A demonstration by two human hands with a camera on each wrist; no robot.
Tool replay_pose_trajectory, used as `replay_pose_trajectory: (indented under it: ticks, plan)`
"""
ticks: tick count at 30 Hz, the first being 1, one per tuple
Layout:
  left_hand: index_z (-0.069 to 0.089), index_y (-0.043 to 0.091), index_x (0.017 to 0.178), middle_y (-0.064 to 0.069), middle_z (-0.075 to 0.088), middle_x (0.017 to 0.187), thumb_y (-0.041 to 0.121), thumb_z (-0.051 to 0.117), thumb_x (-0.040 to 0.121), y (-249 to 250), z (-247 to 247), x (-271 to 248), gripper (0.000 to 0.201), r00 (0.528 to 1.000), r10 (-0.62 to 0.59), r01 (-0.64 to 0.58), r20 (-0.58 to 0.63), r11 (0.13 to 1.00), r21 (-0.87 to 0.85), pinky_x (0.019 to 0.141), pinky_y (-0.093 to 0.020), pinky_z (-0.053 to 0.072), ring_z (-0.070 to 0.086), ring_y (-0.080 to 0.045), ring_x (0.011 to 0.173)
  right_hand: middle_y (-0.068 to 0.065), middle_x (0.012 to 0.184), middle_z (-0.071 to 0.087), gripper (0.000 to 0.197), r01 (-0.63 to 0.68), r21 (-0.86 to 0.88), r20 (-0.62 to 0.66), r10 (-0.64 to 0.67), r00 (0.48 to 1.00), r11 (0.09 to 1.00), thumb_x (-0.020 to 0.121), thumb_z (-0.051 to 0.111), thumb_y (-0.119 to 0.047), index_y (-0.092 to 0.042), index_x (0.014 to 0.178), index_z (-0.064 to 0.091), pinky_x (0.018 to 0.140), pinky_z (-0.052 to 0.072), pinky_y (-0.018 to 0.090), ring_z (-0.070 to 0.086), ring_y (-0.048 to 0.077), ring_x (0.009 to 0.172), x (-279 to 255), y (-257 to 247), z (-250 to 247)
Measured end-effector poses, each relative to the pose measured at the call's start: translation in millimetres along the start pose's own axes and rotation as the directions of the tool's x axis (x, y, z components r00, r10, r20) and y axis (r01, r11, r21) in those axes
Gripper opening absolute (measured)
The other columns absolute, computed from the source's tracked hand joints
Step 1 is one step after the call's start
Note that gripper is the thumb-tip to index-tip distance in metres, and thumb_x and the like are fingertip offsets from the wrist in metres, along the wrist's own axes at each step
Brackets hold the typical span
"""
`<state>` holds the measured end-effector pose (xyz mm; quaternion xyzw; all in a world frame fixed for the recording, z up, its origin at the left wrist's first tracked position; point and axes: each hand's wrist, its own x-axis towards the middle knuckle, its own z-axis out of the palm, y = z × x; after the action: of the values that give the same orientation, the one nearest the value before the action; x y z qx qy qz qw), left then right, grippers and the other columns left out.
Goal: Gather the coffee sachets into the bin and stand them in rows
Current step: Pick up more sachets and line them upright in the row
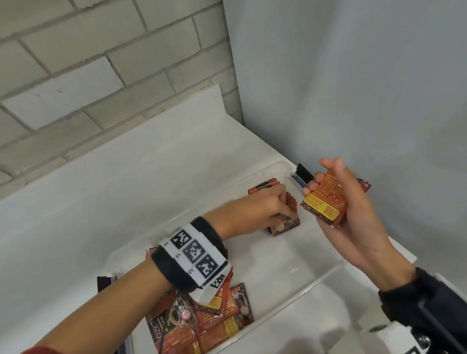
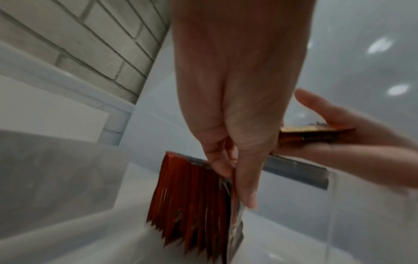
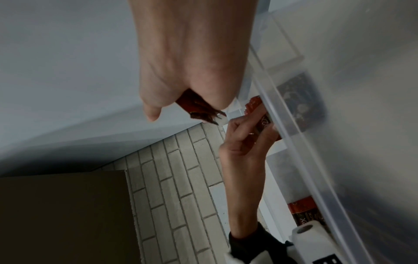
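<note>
**At the bin's far end, sachets between both hands**

Inside the clear bin (image 1: 325, 276), toward its far end, a row of standing sachets (image 2: 192, 201) rests on edge on the bin floor. The left hand (image 1: 255, 210) reaches down into the bin, its fingers (image 2: 222, 166) and thumb closed around the top edge of the nearest sachet (image 2: 236, 221) in that row, pinching it upright against the others. To the right, above the bin's far right corner, the right hand (image 1: 346, 206) holds a stack of sachets (image 1: 324, 202) flat across its palm, fingers curled under the stack's far edge and the thumb raised above it, apart from the top sachet. The stack is clear of the bin's rim and near the left hand's knuckles, not touching them. At the near left end of the bin lies a loose heap of sachets (image 1: 220, 327), flat and overlapping, partly under the left forearm. The bin sits on a white counter (image 1: 94, 204) against a brick wall (image 1: 88, 62).
</note>
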<state>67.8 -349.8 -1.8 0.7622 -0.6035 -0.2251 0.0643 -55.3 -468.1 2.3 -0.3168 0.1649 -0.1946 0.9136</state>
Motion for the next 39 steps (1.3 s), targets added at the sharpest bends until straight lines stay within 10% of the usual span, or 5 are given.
replay_pose_trajectory:
  ticks: [22,29,39]
  plan:
    - [0.075,0.01,0.101,-0.002,0.035,0.083,0.008,0.074,0.081,-6.0,22.1,10.4,0.02,0.935,0.232,-0.169,-0.269,0.957,0.236,0.06,-0.032,0.04,0.037,-0.016,0.079,0.004,0.079,0.055,0.037,-0.072,0.104,0.015,0.071,0.997,0.992,0.079,0.061,-0.016,-0.008,0.116,0.058,0.07,0.055,0.024,0.056,0.014,0.068,-2.5,-2.9,2.5]
    - [0.073,0.007,0.097,-0.016,0.057,0.1,0.006,0.067,0.083,-10.0,25.9,13.0,0.015,0.943,0.236,-0.188,-0.234,0.959,0.21,0.077,-0.044,0.05,0.054,-0.03,0.095,0.011,0.083,0.064,0.048,-0.121,0.092,0.068,0.114,0.991,0.988,0.067,0.049,0.0,-0.007,0.114,0.058,0.071,0.059,0.033,0.065,0.023,0.075,-1.6,-1.3,0.8]
    - [0.063,-0.002,0.112,-0.019,0.055,0.115,0.007,0.057,0.09,-9.8,5.5,-0.1,0.025,0.952,0.075,-0.117,-0.296,0.985,-0.129,0.089,-0.021,0.04,0.051,-0.021,0.101,0.02,0.114,0.069,0.048,-0.104,-0.146,0.101,0.12,0.988,0.984,0.081,0.059,-0.006,-0.002,0.128,0.053,0.09,0.055,0.037,0.067,0.032,0.107,-1.8,-0.2,1.2]
